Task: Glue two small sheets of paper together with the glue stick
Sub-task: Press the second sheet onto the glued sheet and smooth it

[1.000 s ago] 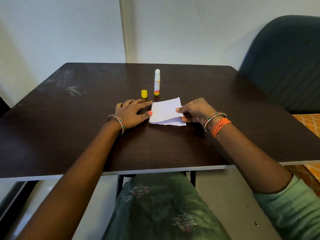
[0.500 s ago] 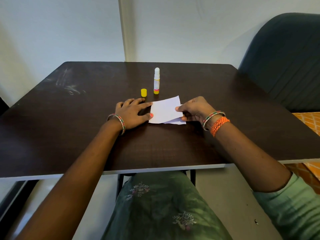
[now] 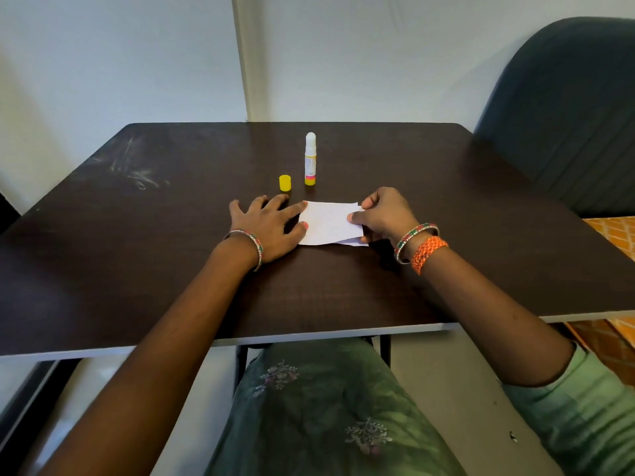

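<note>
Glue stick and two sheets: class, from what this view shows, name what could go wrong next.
1. The top sheet sits askew over the bottom sheet, whose edge peeks out; pressed now, they may bond crooked.
2. The glue stick stands upright and uncapped, its yellow cap beside it; the left hand could tip it, and the glue may dry.
3. The right hand pinches the top sheet's edge; tugging could crease it.

Left hand [image 3: 271, 225] flat, fingers spread, right hand [image 3: 385, 214] curled, pinching, both forearms extended forward
</note>
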